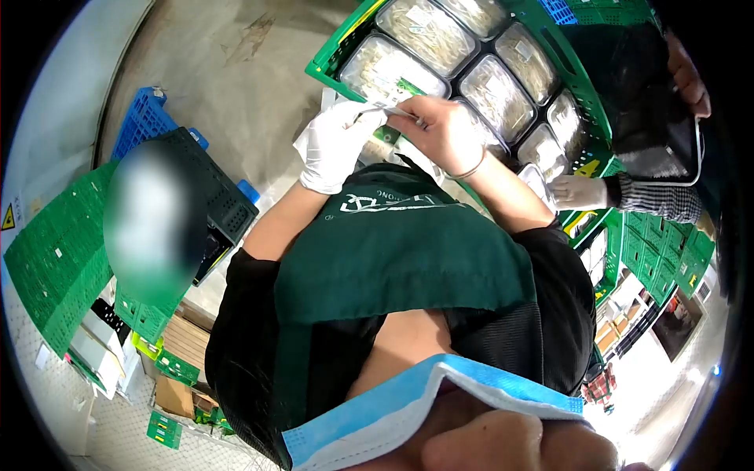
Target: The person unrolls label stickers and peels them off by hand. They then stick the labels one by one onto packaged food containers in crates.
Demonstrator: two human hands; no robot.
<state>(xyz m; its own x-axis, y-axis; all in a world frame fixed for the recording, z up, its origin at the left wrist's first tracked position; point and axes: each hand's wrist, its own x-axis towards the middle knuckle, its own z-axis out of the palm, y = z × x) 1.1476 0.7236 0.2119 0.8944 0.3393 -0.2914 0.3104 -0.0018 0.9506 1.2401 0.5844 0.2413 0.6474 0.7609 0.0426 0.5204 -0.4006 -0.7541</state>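
Note:
My left hand (334,145), in a white glove, is closed with its fingertips pinched together in front of my green apron (385,235). My bare right hand (444,135), with a thin band at the wrist, is closed close beside it. Between the fingertips of both hands runs a thin whitish strip (399,111), whose kind I cannot make out. Just beyond the hands, a green crate (334,59) holds several clear-lidded trays (428,35) of pale, thin strands of food. The near trays are partly hidden by my right hand.
On the right, a co-worker's gloved hand (580,192) in a striped sleeve touches the crate's near side. Another person's hand (689,82) is at upper right. Blue (140,125) and black crates (216,184) stand left; green crates (667,247) are stacked at right.

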